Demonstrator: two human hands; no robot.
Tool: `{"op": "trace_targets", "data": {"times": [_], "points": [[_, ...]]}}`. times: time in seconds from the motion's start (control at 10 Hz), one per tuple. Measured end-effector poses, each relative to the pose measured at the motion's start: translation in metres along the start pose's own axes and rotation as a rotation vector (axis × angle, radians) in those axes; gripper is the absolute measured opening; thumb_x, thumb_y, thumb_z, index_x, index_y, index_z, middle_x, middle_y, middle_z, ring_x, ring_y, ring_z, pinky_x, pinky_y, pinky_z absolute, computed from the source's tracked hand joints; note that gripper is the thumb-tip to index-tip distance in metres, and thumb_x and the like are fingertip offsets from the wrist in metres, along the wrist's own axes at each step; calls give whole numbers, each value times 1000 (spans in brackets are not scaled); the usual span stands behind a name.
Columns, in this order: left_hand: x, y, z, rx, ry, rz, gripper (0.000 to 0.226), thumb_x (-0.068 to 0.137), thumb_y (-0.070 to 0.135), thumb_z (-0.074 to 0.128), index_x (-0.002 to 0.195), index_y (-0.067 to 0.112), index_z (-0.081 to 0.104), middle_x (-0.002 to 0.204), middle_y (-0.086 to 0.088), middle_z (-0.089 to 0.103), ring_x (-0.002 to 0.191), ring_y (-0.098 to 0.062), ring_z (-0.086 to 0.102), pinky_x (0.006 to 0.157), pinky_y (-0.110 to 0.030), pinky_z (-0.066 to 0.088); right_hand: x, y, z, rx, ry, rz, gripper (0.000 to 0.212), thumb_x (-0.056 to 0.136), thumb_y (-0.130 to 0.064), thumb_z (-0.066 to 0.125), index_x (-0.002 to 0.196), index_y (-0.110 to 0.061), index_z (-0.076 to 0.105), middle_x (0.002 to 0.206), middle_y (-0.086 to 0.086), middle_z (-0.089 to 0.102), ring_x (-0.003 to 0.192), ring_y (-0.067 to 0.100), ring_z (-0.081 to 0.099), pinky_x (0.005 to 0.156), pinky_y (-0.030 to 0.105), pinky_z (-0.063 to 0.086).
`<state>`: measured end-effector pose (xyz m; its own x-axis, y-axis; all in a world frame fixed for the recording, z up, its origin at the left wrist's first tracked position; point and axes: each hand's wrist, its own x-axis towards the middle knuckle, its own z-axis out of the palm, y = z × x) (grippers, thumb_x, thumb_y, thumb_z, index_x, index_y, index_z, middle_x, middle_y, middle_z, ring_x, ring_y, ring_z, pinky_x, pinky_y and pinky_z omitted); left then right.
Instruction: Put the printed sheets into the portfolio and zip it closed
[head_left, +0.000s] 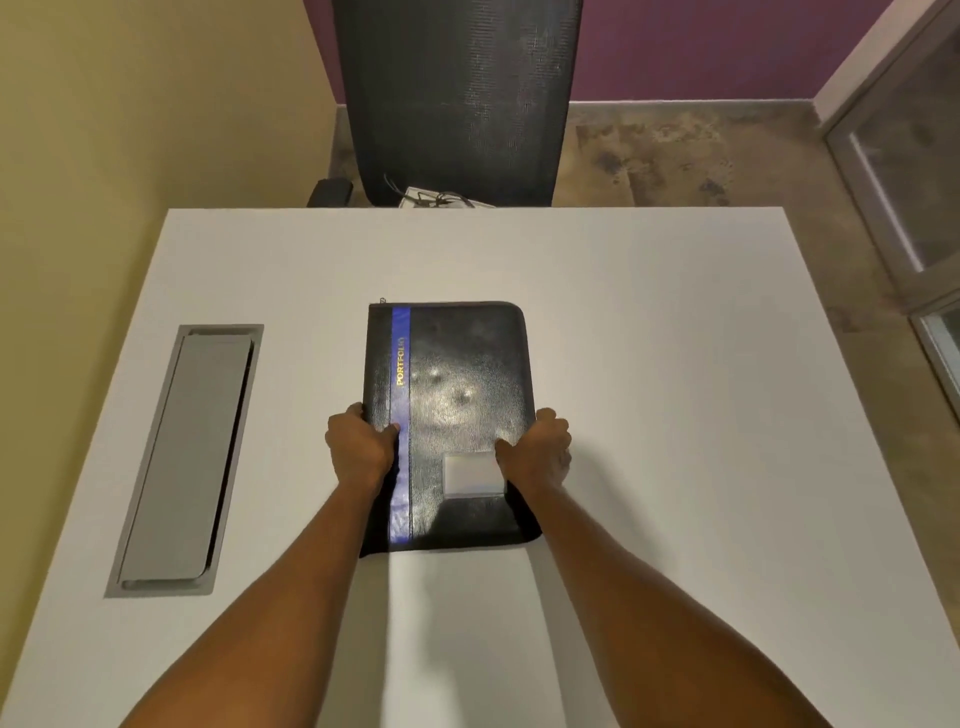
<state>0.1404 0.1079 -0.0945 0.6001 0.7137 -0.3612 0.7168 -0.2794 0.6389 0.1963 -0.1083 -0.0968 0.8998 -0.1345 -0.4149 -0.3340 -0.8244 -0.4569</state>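
A black portfolio (462, 374) with a blue stripe and gold lettering lies flat and closed in the middle of the white table (675, 364). A small silver plate sits on its cover near the front right. My left hand (361, 444) grips its left edge, thumb on the blue stripe. My right hand (537, 449) grips its right edge, thumb on the cover beside the silver plate. A small zip pull shows at the far left corner. No printed sheets are visible.
A grey cable hatch (187, 457) is set into the table at the left. A black mesh office chair (457, 98) stands behind the far edge, with cables at its base. A glass door frame is at the right.
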Motion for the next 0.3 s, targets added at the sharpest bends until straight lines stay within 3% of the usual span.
{"op": "trace_targets", "data": {"times": [0.1, 0.3], "points": [[-7, -1, -2, 156, -44, 22, 39, 87, 19, 76, 115, -5, 63, 113, -27, 66, 108, -46, 64, 91, -54, 56, -10, -2, -5, -68, 17, -35, 55, 82, -38, 78, 121, -12, 49, 124, 11, 54, 117, 33, 56, 94, 44, 48], [-51, -11, -3, 417, 16, 342, 52, 96, 21, 62, 139, -5, 51, 145, -27, 51, 136, -46, 46, 115, -55, 39, -44, 8, -10, -187, 110, -329, 45, 90, -32, 65, 124, -5, 51, 124, 12, 56, 117, 33, 54, 97, 45, 47]]}}
